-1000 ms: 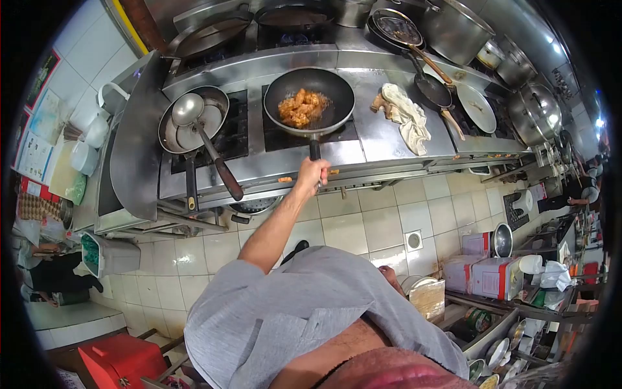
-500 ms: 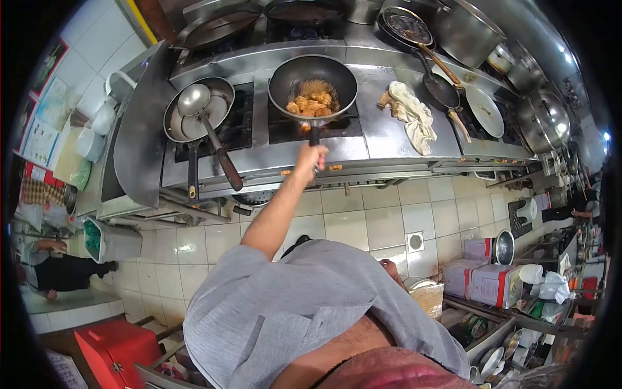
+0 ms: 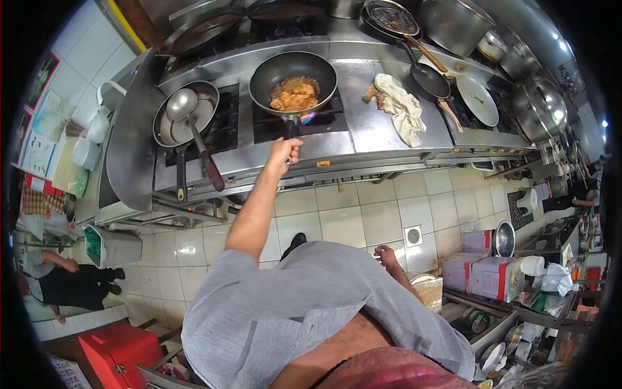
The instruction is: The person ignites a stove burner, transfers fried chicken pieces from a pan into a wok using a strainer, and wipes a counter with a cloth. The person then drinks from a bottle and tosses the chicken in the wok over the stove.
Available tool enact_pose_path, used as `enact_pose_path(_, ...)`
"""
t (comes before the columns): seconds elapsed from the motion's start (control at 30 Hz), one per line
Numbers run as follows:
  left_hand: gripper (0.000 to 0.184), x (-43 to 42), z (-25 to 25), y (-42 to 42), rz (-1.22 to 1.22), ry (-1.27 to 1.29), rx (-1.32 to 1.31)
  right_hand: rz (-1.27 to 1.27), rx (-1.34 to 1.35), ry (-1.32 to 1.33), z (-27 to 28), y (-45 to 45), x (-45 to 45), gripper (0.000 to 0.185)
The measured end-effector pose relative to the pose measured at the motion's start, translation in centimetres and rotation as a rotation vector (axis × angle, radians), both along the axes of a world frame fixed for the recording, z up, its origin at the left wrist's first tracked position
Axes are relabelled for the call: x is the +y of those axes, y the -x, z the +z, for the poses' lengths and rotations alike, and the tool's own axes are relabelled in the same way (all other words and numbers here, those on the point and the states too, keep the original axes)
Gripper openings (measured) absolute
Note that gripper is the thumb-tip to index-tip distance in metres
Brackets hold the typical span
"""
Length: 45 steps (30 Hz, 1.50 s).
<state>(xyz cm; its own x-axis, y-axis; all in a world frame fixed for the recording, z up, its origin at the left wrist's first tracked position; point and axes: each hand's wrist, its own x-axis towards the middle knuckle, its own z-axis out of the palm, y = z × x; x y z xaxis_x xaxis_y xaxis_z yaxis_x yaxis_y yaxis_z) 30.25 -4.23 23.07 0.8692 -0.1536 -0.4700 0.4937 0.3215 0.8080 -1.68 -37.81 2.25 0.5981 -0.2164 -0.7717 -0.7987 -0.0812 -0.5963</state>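
My left hand (image 3: 284,152) is closed around the handle of a dark, deep wok (image 3: 327,74). The wok sits over a lit burner, its blue and orange flame (image 3: 304,118) showing under the near rim. Brown, saucy food pieces (image 3: 295,95) lie inside it. My right hand (image 3: 387,257) hangs low beside my body, fingers loosely apart, and appears to hold nothing. Left of the wok, a ladle (image 3: 182,104) rests in a frying pan (image 3: 206,97). A crumpled cream cloth (image 3: 396,109) lies on the steel top to the right.
Farther right are a small frying pan (image 3: 429,83), an oval white plate (image 3: 477,100) and a large pot (image 3: 453,26). A grey bin (image 3: 116,246) stands at left, near another person (image 3: 71,279). Tins (image 3: 489,279) and a red box (image 3: 123,353) are behind me.
The view has shifted, so the stove appears farther left. Food in the wok has moved closer together, and more flame shows. My right hand is more visible. The person at left has moved.
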Motion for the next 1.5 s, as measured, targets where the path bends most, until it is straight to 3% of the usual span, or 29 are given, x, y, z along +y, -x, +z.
enact_pose_path(0.1,0.013,0.2,-0.1,1.2,-0.064,-0.004,-0.004,-0.076,-0.077,-0.033,2.7,-3.0,-0.6,0.028)
enact_pose_path(0.2,0.014,-0.7,-0.1,3.2,-0.005,0.007,-0.021,-0.037,-0.320,0.042,4.2,-7.6,-1.1,0.041)
enact_pose_path(0.4,0.017,-1.4,0.0,4.0,0.014,-0.029,-0.004,-0.023,-0.732,0.195,14.0,-19.4,2.1,0.055)
enact_pose_path(0.6,0.020,-0.2,1.8,4.3,0.016,-0.066,0.039,0.150,-1.063,0.596,20.0,-31.6,1.9,0.067)
enact_pose_path(0.7,0.021,0.6,2.2,4.4,0.026,-0.091,0.064,0.155,-1.116,0.851,19.9,-38.3,-0.2,0.074)
enact_pose_path(0.77,0.021,0.6,2.2,4.5,0.037,-0.088,0.084,0.163,-1.112,0.880,17.5,-43.3,-2.3,0.074)
enact_pose_path(0.87,0.020,-0.1,2.2,4.5,0.084,-0.087,0.128,0.331,-0.604,1.163,13.9,-51.0,-4.7,0.068)
enact_pose_path(0.9,0.020,-0.6,2.1,4.6,0.111,-0.097,0.130,0.365,-0.620,1.250,13.8,-53.4,-4.9,0.063)
enact_pose_path(0.97,0.020,-1.6,2.1,4.5,0.145,-0.104,0.176,0.323,-0.768,1.068,13.7,-59.8,-4.2,0.055)
enact_pose_path(1.03,0.020,-2.9,2.5,4.3,0.202,-0.110,0.196,0.497,-0.946,1.270,11.5,-66.1,-1.0,0.044)
enact_pose_path(1.1,0.017,-4.1,2.5,4.2,0.237,-0.129,0.219,0.499,-0.987,1.226,12.4,-66.6,4.2,0.040)
enact_pose_path(1.17,0.017,-5.1,2.3,4.1,0.286,-0.124,0.201,0.724,-1.124,0.975,13.4,-65.9,4.9,0.043)
enact_pose_path(1.2,0.017,-5.6,2.3,4.0,0.304,-0.119,0.218,0.739,-1.120,0.973,13.4,-66.0,3.8,0.043)
enact_pose_path(1.27,0.016,-6.4,2.3,3.5,0.322,-0.102,0.212,1.033,-1.320,0.697,14.1,-66.4,1.8,0.041)
enact_pose_path(1.37,0.018,-7.2,2.0,2.9,0.347,-0.121,0.198,1.004,-1.248,0.841,14.2,-66.5,-2.6,0.038)
enact_pose_path(1.43,0.019,-7.8,2.4,2.7,0.373,-0.083,0.188,0.719,-1.273,0.898,14.0,-64.4,-4.4,0.044)
enact_pose_path(1.5,0.021,-8.3,2.8,2.7,0.374,-0.073,0.204,0.731,-1.264,0.959,15.8,-59.2,-5.5,0.041)
